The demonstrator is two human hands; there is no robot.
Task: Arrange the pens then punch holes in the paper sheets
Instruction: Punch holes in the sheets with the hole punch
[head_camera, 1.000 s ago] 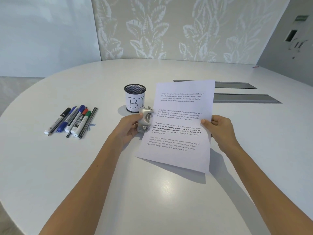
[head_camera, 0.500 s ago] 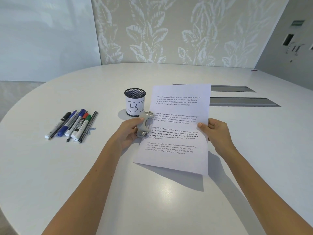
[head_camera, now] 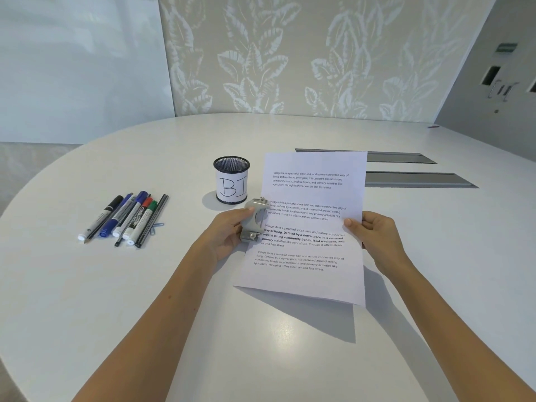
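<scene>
My right hand (head_camera: pixel 374 236) pinches the right edge of the printed paper sheets (head_camera: pixel 307 221), holding them tilted above the white table (head_camera: pixel 145 300). My left hand (head_camera: pixel 229 236) grips a metal hole punch (head_camera: pixel 253 220) set against the sheets' left edge. Several pens and markers (head_camera: pixel 127 216) lie side by side on the table to the left, with black, blue, red and green caps. A black mesh pen cup (head_camera: pixel 231 179) labelled "BI" stands behind the punch.
Two grey cable hatches (head_camera: pixel 417 179) are set into the table behind the sheets. A small blue paper clip (head_camera: pixel 158 226) lies beside the pens. A patterned wall panel stands beyond the table's far edge.
The sheets and punch have shifted slightly in my hands; the paper's left edge sits a little deeper in the punch. The view has tilted a bit. Pens and cup stay put.
</scene>
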